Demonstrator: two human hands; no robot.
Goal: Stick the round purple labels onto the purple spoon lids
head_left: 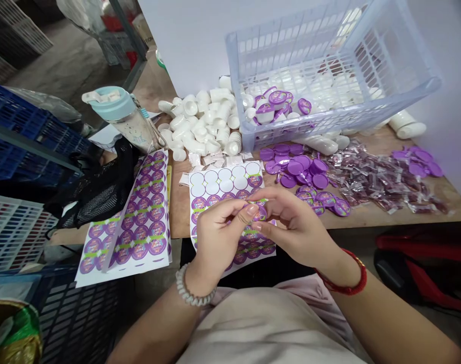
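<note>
Between my two hands is a small round purple lid [260, 213] with a printed sticker on its face. My left hand [220, 236] pinches its left edge, the thumb lying on top. My right hand [296, 230] grips the right edge between thumb and fingers. Under the hands lies a sheet of round purple stickers [211, 201], with bare white circles in its top rows. Plain purple lids [301, 169] are heaped just beyond my right hand. Nearer to it sits a small pile of stickered lids [325, 201].
A pale plastic basket [268, 136] holds white cups, some with purple lids. Loose white cups [203, 119] are piled left of it, beside a light-blue bottle [120, 119]. More sticker sheets [141, 217] overhang the table edge. Small clear packets [382, 179] cover the right side.
</note>
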